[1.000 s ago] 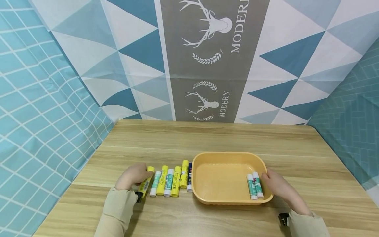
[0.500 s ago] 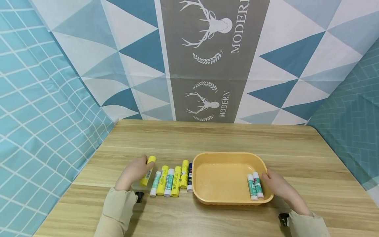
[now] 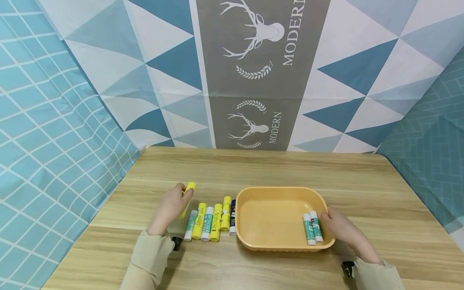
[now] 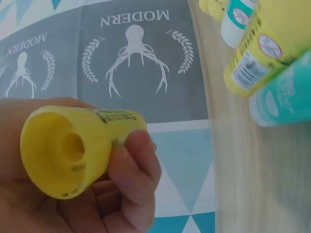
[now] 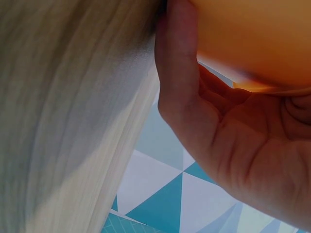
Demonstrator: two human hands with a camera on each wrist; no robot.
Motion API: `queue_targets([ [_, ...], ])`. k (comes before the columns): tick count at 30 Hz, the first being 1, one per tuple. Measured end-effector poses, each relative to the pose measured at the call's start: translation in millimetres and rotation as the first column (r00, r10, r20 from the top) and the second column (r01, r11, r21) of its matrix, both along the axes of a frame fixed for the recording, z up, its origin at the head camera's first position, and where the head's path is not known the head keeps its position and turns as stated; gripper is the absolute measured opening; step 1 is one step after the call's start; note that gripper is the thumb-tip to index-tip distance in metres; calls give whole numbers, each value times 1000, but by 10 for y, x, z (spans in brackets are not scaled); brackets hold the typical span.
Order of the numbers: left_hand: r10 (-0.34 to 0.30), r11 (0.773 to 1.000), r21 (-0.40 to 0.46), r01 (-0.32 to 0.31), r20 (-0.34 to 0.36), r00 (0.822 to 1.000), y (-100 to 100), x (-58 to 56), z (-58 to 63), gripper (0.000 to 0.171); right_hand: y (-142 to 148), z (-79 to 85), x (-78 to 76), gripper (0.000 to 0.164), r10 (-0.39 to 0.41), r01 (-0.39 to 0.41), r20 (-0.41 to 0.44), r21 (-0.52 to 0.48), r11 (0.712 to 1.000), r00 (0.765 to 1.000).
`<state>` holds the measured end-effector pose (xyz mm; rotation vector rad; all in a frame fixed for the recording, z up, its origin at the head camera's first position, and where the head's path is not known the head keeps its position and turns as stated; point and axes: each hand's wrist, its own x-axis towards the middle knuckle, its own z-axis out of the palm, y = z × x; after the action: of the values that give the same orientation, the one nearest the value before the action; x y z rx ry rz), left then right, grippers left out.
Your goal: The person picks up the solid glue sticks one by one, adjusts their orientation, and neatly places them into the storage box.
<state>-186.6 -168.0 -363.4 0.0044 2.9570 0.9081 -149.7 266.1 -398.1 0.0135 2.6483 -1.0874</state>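
A yellow glue stick [image 3: 191,187] is pinched between the thumb and fingers of my left hand [image 3: 168,209], raised at the left end of a row of glue sticks. In the left wrist view its hollow end [image 4: 43,145] faces the camera. My right hand [image 3: 342,228] grips the right rim of an orange plastic basin [image 3: 272,219]; in the right wrist view one finger [image 5: 179,63] runs along the basin's outer wall. Inside the basin, at its right end, two green-and-white glue sticks [image 3: 309,229] lie side by side.
Between my left hand and the basin lies the row: a green-and-white glue stick [image 3: 191,225], several yellow ones [image 3: 216,222], another green-and-white one [image 3: 207,224], and a navy one [image 3: 233,217] against the basin's left side. A patterned cloth [image 3: 250,88] hangs behind the wooden table [image 3: 203,165].
My left hand has lifted the yellow glue stick from the row's left end and moved it away from me and slightly right. The right hand and basin have stayed put.
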Motion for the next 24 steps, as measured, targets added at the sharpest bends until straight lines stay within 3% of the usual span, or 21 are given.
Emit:
queue_targets([
  [16, 27, 998, 56, -24, -53, 998, 239, 50, 105, 39, -4, -10, 16, 41, -13, 13, 18, -31, 999, 1000],
  [24, -27, 993, 110, 33, -58, 998, 469, 67, 128, 39, -2, -3, 10, 41, -12, 12, 24, -25, 1000, 1000],
])
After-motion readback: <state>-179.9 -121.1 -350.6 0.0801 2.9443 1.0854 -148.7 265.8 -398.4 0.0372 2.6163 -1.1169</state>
